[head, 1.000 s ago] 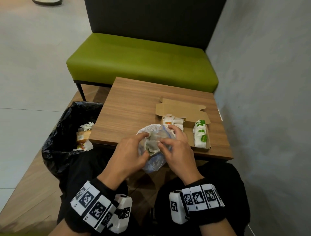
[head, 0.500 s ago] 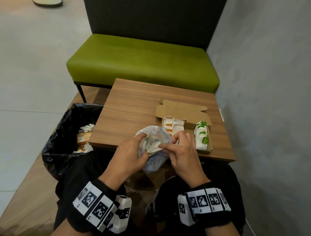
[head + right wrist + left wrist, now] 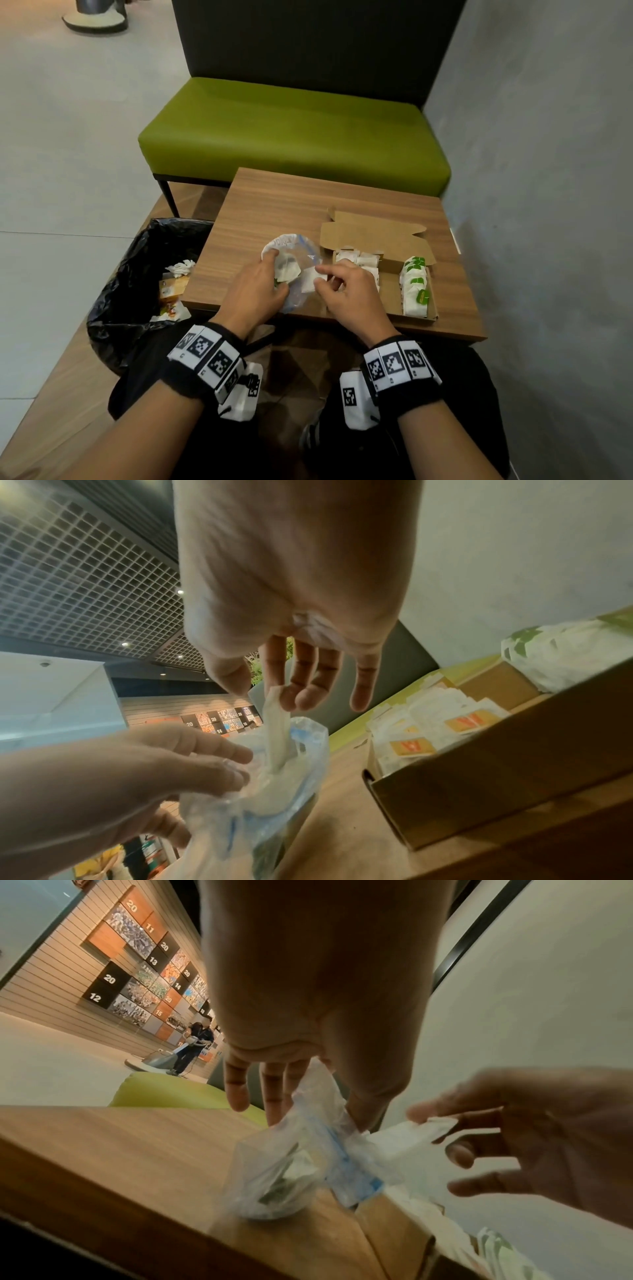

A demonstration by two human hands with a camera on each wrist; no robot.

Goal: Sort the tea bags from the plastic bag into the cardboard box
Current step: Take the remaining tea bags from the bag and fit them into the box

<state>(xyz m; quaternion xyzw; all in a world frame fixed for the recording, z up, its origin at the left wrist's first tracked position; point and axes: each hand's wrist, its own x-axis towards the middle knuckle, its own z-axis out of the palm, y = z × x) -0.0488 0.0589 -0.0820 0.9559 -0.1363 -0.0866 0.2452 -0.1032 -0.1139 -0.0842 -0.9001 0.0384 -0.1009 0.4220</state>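
Left hand pinches the rim of the clear crinkly plastic bag at the tabletop's near edge, likely to keep its mouth open. Right hand pinches one white paper tea bag, half out of the mouth. Open brown cardboard box sits just right, near the right edge, so transfer is short. Right wrist view shows orange-labelled sachets in the box; head view shows the green-labelled row.
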